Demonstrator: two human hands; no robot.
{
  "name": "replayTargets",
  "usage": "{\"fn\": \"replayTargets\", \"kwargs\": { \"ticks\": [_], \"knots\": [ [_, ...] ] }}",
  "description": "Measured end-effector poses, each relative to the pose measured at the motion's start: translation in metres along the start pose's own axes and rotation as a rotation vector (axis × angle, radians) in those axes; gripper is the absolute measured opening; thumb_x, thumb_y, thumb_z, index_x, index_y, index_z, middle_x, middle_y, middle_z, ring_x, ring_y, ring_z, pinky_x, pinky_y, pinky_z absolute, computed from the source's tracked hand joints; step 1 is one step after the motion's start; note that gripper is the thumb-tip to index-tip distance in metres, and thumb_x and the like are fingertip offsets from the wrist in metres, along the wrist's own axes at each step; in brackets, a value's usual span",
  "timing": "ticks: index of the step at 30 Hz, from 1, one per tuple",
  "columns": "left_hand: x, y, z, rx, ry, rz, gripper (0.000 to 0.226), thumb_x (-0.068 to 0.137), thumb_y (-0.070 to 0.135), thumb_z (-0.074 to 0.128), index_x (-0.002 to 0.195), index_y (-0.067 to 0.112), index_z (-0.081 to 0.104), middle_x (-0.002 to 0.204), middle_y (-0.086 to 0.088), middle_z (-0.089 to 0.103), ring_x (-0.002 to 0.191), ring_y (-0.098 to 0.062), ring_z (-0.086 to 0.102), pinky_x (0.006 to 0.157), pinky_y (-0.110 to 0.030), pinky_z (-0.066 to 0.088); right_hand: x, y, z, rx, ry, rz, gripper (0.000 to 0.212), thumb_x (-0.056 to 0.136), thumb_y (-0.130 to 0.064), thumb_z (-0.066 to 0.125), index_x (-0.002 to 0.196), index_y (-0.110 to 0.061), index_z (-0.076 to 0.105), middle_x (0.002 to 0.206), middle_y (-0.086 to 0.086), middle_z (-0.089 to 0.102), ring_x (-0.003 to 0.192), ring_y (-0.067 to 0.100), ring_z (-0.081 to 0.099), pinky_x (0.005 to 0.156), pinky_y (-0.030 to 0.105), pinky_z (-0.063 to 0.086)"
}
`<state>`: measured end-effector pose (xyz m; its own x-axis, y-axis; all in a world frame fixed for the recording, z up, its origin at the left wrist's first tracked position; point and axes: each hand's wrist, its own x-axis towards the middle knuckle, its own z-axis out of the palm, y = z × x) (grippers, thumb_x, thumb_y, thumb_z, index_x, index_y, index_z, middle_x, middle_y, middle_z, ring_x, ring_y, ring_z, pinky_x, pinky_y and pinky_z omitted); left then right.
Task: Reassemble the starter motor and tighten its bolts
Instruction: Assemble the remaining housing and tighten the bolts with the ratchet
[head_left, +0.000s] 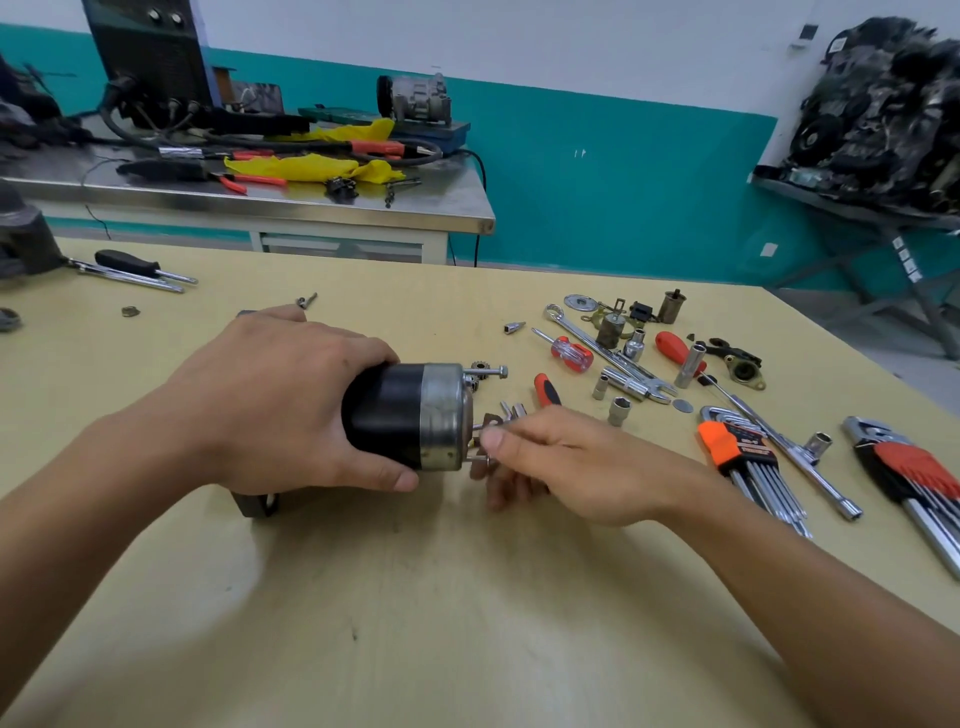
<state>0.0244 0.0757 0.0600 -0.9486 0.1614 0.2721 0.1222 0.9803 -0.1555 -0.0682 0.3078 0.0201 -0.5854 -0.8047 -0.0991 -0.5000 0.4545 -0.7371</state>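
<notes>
Left hand (291, 405) wraps the starter motor (405, 415) lying sideways on the worktop (415, 597); right hand (561, 462) (just beside its metal end) pinches a protruding bolt (480, 427)

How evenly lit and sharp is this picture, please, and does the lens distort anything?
Head view: soft, even light, faint shadows under the left hand and starter motor; sheen on the steel bench; wide-angle lens stretches the corners; red hex key set at far right is blurred; right hand pinching a bolt is sharper.
</notes>
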Motion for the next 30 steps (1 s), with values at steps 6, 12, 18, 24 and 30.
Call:
{"fn": "replayTargets", "kwargs": {
  "ticks": [6, 12, 18, 24, 30],
  "knots": [
    [0.000, -0.002, -0.001, -0.045, 0.036, 0.000, 0.085, 0.050, 0.103, 0.033, 0.104, 0.042, 0.058, 0.078, 0.023, 0.062, 0.070, 0.007, 0.044, 0.068, -0.007, 0.019, 0.003, 0.000, 0.000, 0.035, 0.170, -0.124, 0.013, 0.091, -0.019, 0.070, 0.093, -0.013, 0.060, 0.085, -0.004, 0.066, 0.071, 0.000, 0.060, 0.059, 0.014, 0.044],
    [-0.001, -0.003, -0.002, -0.072, 0.043, -0.006, 0.086, 0.048, 0.101, 0.035, 0.104, 0.041, 0.060, 0.075, 0.021, 0.061, 0.070, 0.002, 0.047, 0.067, -0.007, 0.019, 0.004, -0.004, 0.010, -0.030, 0.119, -0.064, 0.035, 0.104, -0.029, 0.048, 0.088, -0.007, 0.069, 0.082, 0.004, 0.072, 0.079, 0.021, 0.066, 0.069, 0.034, 0.053],
    [-0.002, -0.001, -0.004, -0.064, 0.034, 0.001, 0.085, 0.048, 0.100, 0.035, 0.104, 0.041, 0.059, 0.075, 0.022, 0.060, 0.070, 0.005, 0.045, 0.065, -0.008, 0.018, 0.004, -0.005, 0.000, -0.029, 0.177, -0.114, 0.019, 0.090, -0.028, 0.072, 0.103, -0.014, 0.067, 0.088, -0.004, 0.072, 0.075, 0.007, 0.065, 0.061, 0.016, 0.046],
    [-0.001, -0.007, -0.003, -0.120, 0.033, -0.023, 0.091, 0.044, 0.103, 0.033, 0.108, 0.043, 0.058, 0.081, 0.019, 0.063, 0.075, -0.007, 0.050, 0.066, -0.009, 0.022, 0.000, -0.003, 0.007, -0.125, 0.178, -0.128, 0.007, 0.094, -0.023, 0.066, 0.088, -0.021, 0.064, 0.077, -0.011, 0.064, 0.069, 0.002, 0.058, 0.067, 0.014, 0.044],
    [-0.001, -0.007, -0.003, -0.110, 0.012, -0.023, 0.090, 0.043, 0.103, 0.033, 0.108, 0.044, 0.057, 0.080, 0.020, 0.062, 0.077, -0.008, 0.048, 0.063, -0.016, 0.027, 0.003, -0.007, 0.006, -0.020, 0.184, -0.072, 0.033, 0.100, -0.035, 0.055, 0.087, -0.009, 0.070, 0.067, -0.001, 0.070, 0.053, -0.002, 0.056, 0.052, 0.011, 0.039]
  ]
}}
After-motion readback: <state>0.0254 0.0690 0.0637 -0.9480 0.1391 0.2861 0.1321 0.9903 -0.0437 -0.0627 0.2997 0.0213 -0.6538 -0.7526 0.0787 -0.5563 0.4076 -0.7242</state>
